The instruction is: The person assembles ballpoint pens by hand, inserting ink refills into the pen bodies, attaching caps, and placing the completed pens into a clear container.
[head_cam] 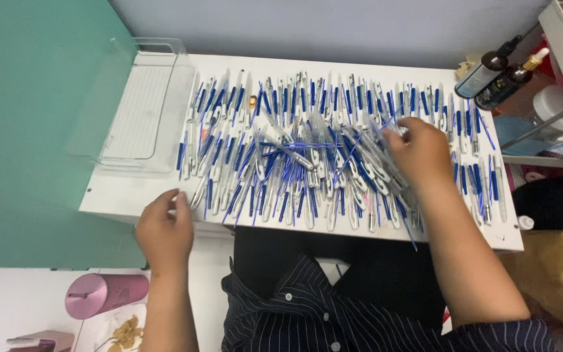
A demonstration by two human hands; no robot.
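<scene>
A white table [118,195] is covered with a large spread of clear pen barrels, blue caps and thin blue refills [294,150]. My right hand [421,153] rests on the right side of the pile, fingers curled into the loose parts; whether it grips one I cannot tell. My left hand [164,228] hovers at the table's front left edge, fingers pinched together near the leftmost pens, seemingly on a small pen part that is mostly hidden.
A clear plastic tray [141,107] sits at the table's left end beside a green wall. Two dark dropper bottles [496,75] and a white jar [555,107] stand on a shelf at right. A pink tumbler [102,294] lies on the floor.
</scene>
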